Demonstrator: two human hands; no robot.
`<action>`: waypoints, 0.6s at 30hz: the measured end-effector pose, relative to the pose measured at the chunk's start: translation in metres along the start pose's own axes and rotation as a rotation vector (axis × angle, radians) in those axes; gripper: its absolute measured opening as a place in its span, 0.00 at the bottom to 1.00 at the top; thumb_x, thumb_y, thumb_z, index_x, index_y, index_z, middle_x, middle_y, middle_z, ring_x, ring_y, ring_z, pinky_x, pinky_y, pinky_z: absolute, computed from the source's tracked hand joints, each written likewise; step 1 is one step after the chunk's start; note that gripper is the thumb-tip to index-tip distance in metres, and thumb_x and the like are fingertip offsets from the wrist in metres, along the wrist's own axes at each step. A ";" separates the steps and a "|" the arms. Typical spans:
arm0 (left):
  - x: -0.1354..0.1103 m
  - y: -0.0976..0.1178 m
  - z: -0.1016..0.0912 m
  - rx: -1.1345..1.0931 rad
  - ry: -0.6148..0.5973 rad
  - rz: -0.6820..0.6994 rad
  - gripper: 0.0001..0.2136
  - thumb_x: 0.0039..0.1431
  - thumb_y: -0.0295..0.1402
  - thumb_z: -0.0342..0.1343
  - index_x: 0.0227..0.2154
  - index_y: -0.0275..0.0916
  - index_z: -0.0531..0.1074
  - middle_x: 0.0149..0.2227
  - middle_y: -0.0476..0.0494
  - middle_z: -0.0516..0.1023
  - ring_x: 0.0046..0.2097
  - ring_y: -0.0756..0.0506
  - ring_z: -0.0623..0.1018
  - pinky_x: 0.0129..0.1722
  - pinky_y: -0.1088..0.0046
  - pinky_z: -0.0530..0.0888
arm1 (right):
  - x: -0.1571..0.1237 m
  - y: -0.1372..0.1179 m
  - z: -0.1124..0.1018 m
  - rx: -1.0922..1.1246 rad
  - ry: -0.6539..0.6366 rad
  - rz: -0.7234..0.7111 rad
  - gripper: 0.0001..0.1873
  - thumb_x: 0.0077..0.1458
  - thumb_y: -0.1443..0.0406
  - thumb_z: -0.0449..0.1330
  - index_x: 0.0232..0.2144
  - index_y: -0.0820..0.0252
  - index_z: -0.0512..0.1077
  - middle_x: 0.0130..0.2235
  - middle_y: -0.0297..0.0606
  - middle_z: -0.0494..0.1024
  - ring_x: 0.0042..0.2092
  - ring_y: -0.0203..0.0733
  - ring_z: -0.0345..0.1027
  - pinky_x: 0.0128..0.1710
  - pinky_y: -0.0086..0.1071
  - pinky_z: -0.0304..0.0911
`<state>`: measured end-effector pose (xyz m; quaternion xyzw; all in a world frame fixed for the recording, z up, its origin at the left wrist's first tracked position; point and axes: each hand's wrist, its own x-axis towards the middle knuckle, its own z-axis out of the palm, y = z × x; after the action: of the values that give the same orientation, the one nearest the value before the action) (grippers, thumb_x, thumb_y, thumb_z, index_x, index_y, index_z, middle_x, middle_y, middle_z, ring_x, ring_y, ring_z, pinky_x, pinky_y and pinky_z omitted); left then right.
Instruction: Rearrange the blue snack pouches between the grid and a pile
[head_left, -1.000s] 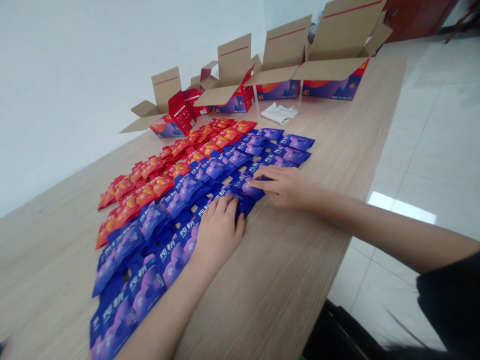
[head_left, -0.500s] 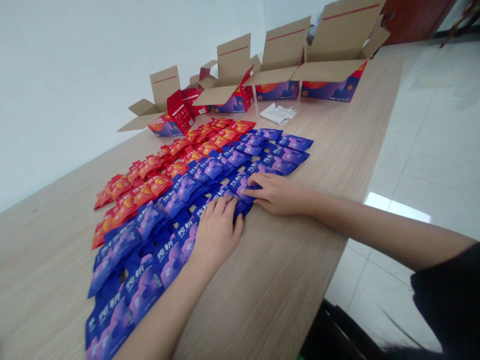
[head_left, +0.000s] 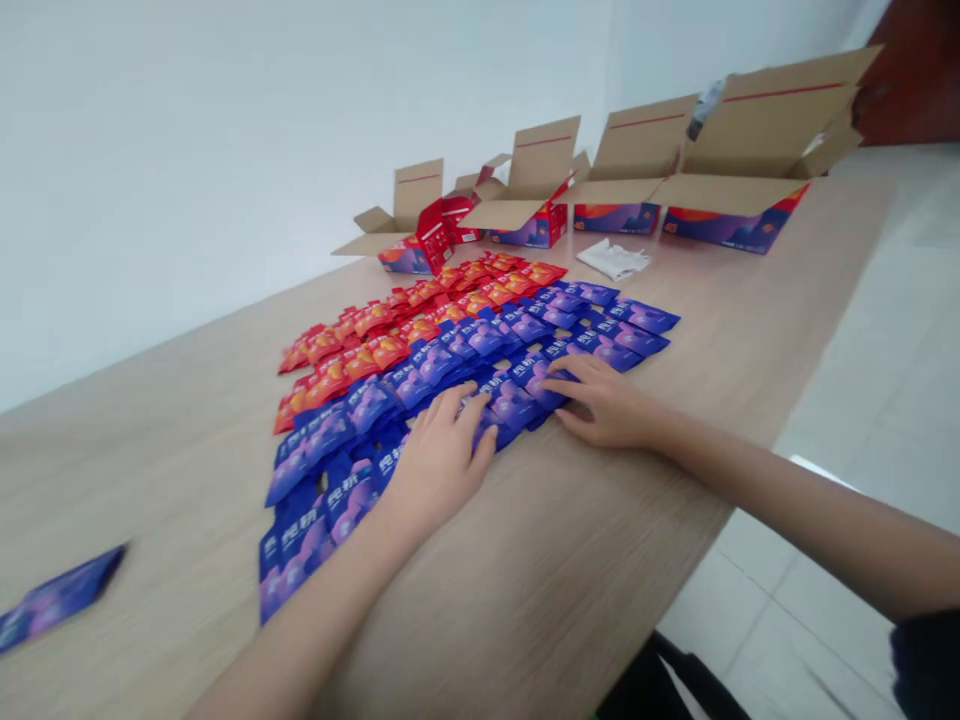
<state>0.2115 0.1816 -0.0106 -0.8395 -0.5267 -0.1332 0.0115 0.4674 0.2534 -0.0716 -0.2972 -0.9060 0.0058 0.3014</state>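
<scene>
Blue packets [head_left: 514, 402] with purple pictures and white print lie in overlapping rows on the table. My left hand [head_left: 442, 455] rests palm down on the near row, its fingers apart and some packets hidden under it. Farther along the same row, my right hand [head_left: 604, 402] touches the packets' near edges with bent, spread fingers. Neither hand grips a packet. Beyond the blue rows are rows of red packets [head_left: 375, 352] with orange pictures. A single blue packet [head_left: 64, 597] lies apart at the far left.
Several open cardboard boxes [head_left: 739, 232] with raised flaps stand along the back of the wooden table [head_left: 480, 580]. A white cloth-like item [head_left: 613, 259] lies in front of them. The table's right edge borders a tiled floor [head_left: 757, 590].
The view has turned left, so the scene sits farther right and the lone blue packet has appeared. My hands are farther apart, with more of the near row visible between them.
</scene>
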 end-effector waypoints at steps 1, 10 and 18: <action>-0.012 -0.010 -0.014 0.012 0.033 -0.021 0.18 0.67 0.36 0.45 0.54 0.35 0.69 0.58 0.35 0.69 0.60 0.38 0.70 0.60 0.55 0.68 | -0.002 0.001 -0.001 -0.006 0.035 -0.002 0.22 0.54 0.68 0.59 0.52 0.61 0.72 0.52 0.51 0.71 0.55 0.55 0.65 0.55 0.53 0.62; -0.241 -0.142 -0.125 0.264 0.105 -0.708 0.16 0.66 0.44 0.45 0.45 0.43 0.73 0.48 0.49 0.78 0.50 0.40 0.78 0.54 0.58 0.73 | 0.008 -0.033 0.010 0.121 0.167 -0.112 0.10 0.54 0.70 0.57 0.36 0.52 0.74 0.39 0.41 0.77 0.42 0.50 0.73 0.43 0.45 0.69; -0.426 -0.161 -0.115 0.280 0.148 -1.080 0.14 0.63 0.42 0.47 0.40 0.43 0.75 0.43 0.47 0.80 0.46 0.36 0.80 0.48 0.55 0.77 | 0.093 -0.194 0.046 0.402 -0.214 -0.405 0.11 0.57 0.74 0.53 0.33 0.57 0.73 0.32 0.36 0.78 0.36 0.40 0.73 0.40 0.36 0.67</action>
<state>-0.1308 -0.1406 -0.0198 -0.4295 -0.8921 -0.1076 0.0901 0.2792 0.1519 -0.0219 -0.0428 -0.9541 0.1558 0.2521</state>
